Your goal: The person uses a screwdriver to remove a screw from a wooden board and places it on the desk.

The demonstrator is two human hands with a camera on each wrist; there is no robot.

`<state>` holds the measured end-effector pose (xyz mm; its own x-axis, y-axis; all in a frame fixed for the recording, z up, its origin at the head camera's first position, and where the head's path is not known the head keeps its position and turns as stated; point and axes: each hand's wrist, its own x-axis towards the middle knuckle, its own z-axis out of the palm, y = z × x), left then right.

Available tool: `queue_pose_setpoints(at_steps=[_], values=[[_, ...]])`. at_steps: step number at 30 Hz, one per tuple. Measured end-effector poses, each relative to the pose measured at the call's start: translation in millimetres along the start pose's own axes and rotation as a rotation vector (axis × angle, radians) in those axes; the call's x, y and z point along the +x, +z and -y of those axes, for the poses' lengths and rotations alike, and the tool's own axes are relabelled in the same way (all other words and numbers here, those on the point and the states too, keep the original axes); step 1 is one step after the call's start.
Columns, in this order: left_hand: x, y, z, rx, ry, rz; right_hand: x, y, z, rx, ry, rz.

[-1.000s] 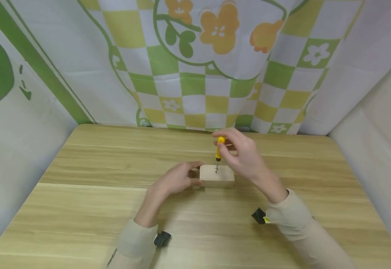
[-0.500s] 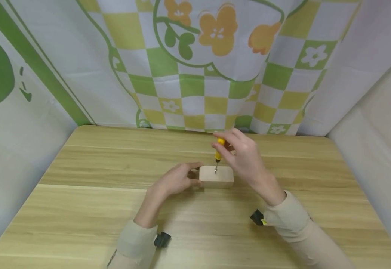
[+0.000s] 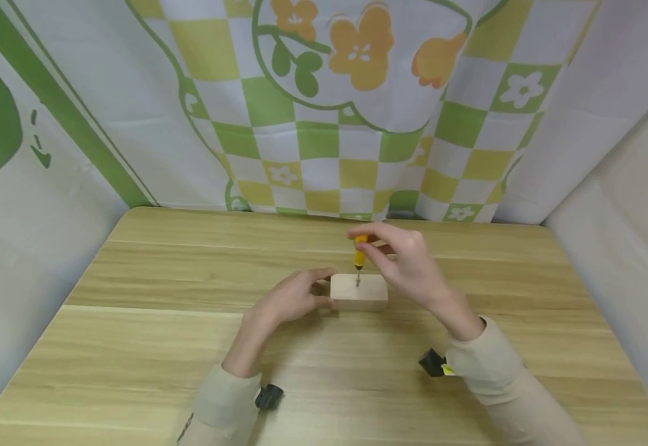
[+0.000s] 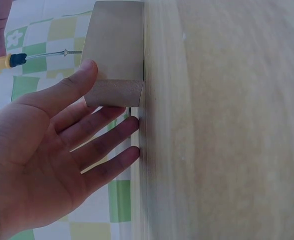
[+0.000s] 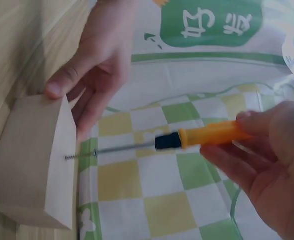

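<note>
Green and yellow checked cloth (image 3: 318,142) hung behind a wood-grained table (image 3: 134,359). On the table, the person's left hand (image 3: 290,300) steadied one end of a pale wooden block (image 3: 373,288), pinching it between thumb and fingers, while the lower fingers spread loosely beside it. Opposite, the right hand (image 3: 413,263) was closed only at its fingertips, which pinched a yellow-handled screwdriver (image 3: 360,255) nearly upright above the block. The block lay flat near the middle of the table, and the screwdriver's tip met a screw (image 5: 81,156) standing in its upper face. Much of the thread showed outside the wood, so it looked started but far from seated; if it was going in, most of the driving seemed left. Which way it turned could not be told.
</note>
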<state>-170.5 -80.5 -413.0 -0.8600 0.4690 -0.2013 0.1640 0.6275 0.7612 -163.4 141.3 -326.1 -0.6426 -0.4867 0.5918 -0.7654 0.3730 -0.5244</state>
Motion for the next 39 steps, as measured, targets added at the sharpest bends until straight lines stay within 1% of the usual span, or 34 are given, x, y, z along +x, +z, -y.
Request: queue_pose_setpoints(at_steps=[3, 4, 6, 9, 14, 16, 18, 20, 24, 28, 34, 36, 39], values=[[-0.4, -0.9, -0.9, 0.005, -0.004, 0.003, 0, -8.5, -4, 0.091, 0.023, 0.072], [-0.3, -1.0, -0.8, 0.006, -0.003, 0.004, 0, -10.7, -5, 0.106, 0.031, 0.086], [-0.1, -1.5, -1.1, 0.003, -0.001, 0.009, 0, -12.8, -7, 0.114, 0.037, 0.090], [0.6, -2.2, -1.5, -0.002, 0.007, 0.009, -1, -10.3, -7, 0.060, 0.030, 0.038], [0.9, -2.8, -2.2, 0.001, 0.007, 0.007, -1, -2.8, -6, -0.039, 0.028, -0.111], [0.9, -2.5, -1.9, 0.003, 0.008, 0.009, -1, -1.2, -5, -0.065, 0.027, -0.156], [1.0, -2.1, -1.4, 0.002, 0.011, 0.011, -1, -0.2, -2, -0.083, 0.017, -0.180], [1.0, -1.6, -0.9, 0.005, 0.013, 0.011, -1, 0.5, 0, -0.102, -0.002, -0.186], [0.6, -1.2, -0.8, 0.010, 0.005, 0.006, -2, 1.3, 3, -0.112, -0.029, -0.176], [0.5, -0.9, -0.6, 0.021, 0.003, 0.006, -1, -0.1, 2, -0.086, -0.033, -0.149], [0.1, -0.9, -0.1, 0.010, 0.006, 0.004, -1, -4.9, 2, -0.031, -0.008, -0.024], [-0.2, -0.9, 0.2, 0.003, 0.007, 0.007, -1, -4.1, 2, -0.007, 0.000, 0.005], [0.0, -0.9, 0.9, -0.002, 0.009, 0.012, -1, 0.3, 1, -0.009, -0.016, -0.009]])
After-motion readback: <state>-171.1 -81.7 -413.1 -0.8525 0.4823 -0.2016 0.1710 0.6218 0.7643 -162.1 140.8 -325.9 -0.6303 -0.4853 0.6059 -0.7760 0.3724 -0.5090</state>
